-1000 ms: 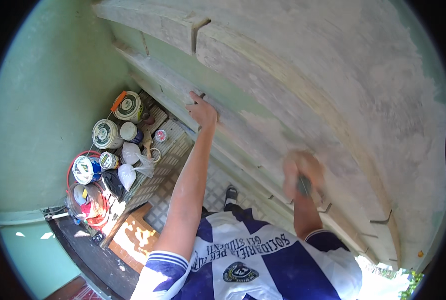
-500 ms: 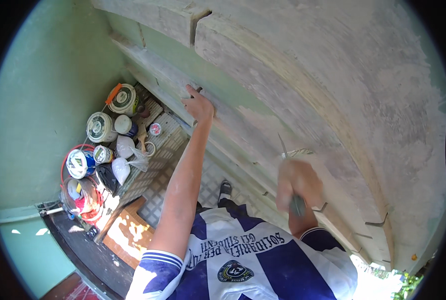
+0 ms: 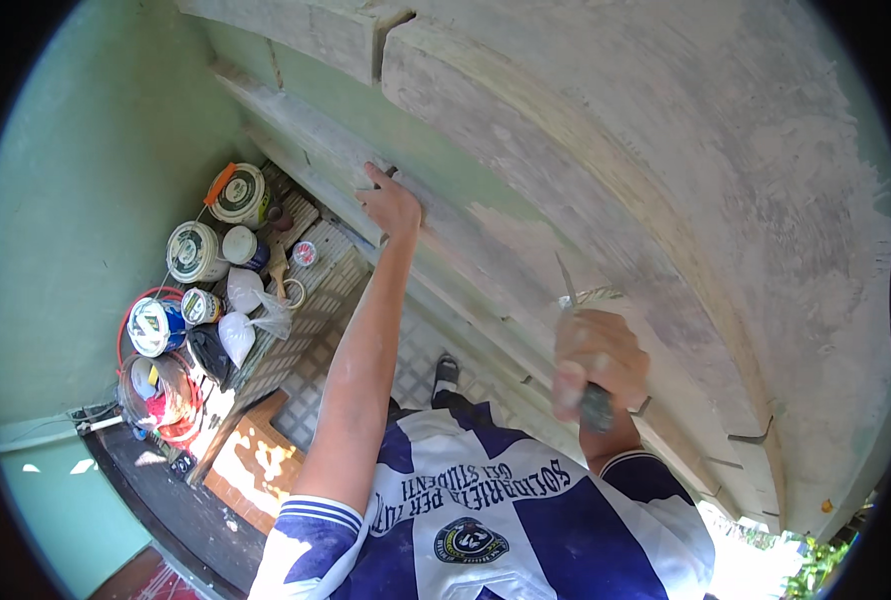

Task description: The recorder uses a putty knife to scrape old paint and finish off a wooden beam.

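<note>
My right hand point(image 3: 606, 358) is closed round a thin-bladed tool with a dark handle point(image 3: 597, 408). Its narrow metal blade point(image 3: 565, 276) sticks out above the fist and looks pointed from this angle; whether it is a knife or a putty knife seen edge-on I cannot tell. The fist is by the lower ledges of the plastered wall point(image 3: 766, 200), slightly blurred. My left arm reaches up and away, and my left hand point(image 3: 391, 208) leans on a long wall ledge point(image 3: 456, 245). Its thumb and fingers are apart, beside a dark notch in the ledge.
Paint buckets point(image 3: 194, 252), clear bags of white powder point(image 3: 236, 335), a brush point(image 3: 279, 265) and a tape roll point(image 3: 297, 293) crowd a slatted surface at the left. Below are a tiled floor and my foot point(image 3: 447, 372). A brown board point(image 3: 251, 465) lies near a black surface.
The whole view has shifted slightly. My right fist stays round the tool and shows less blur, with its handle turned a little. My left hand remains on the ledge.
</note>
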The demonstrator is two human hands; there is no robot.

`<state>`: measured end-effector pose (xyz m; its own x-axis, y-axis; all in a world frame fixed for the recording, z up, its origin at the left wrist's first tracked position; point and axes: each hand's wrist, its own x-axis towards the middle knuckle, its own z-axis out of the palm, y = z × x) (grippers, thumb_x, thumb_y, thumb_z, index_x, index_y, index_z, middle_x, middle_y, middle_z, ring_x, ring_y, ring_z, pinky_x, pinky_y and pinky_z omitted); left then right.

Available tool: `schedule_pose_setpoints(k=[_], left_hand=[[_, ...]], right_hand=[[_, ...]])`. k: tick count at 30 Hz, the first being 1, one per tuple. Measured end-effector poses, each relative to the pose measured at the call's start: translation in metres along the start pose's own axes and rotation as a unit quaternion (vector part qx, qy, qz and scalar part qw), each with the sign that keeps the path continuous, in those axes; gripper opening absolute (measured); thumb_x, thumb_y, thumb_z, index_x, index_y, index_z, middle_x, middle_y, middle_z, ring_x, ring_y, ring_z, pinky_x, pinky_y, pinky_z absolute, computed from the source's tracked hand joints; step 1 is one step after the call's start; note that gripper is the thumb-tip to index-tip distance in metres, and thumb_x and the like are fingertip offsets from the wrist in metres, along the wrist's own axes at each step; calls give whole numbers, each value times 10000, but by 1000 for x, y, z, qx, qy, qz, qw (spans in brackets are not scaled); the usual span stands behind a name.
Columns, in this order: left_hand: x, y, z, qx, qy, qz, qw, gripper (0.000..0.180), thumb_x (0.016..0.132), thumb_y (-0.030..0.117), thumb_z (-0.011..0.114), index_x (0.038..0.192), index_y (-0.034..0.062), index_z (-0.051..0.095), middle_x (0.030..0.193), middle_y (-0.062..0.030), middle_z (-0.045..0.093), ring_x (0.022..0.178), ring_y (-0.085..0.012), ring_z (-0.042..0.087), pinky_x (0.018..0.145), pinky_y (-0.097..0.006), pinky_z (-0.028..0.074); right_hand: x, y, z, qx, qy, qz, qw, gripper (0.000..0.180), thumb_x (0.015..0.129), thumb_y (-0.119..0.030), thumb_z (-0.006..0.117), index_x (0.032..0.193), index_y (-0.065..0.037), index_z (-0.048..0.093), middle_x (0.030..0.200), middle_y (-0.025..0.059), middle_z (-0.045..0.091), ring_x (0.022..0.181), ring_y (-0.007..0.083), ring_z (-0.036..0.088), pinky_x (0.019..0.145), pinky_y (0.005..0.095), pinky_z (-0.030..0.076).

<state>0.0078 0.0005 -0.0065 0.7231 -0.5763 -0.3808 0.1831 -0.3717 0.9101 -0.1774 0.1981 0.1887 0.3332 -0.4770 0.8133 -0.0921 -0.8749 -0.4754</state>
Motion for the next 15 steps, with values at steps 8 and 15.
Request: schedule_pose_setpoints(k=[8,15], left_hand=[[0,-2,-1,7,0,14,1000,944,978,666,283,1388,-184,277,1288,-404,459,1213,-515,474,1011,-552,394],[2,-9,-7,23,30,7,999,938,972,667,309,1290,-213,384,1265,-397,515,1190,-492,523,1009,-500,411]], right_hand=[[-25,13,-5,-285,-12,47,957,223,731,67,663,621,-47,506,553,70,467,453,237,491,451,321,383],[-16,-10,1,22,23,62,998,245,867,-24,620,654,-47,500,570,56,512,490,203,510,495,317,417]])
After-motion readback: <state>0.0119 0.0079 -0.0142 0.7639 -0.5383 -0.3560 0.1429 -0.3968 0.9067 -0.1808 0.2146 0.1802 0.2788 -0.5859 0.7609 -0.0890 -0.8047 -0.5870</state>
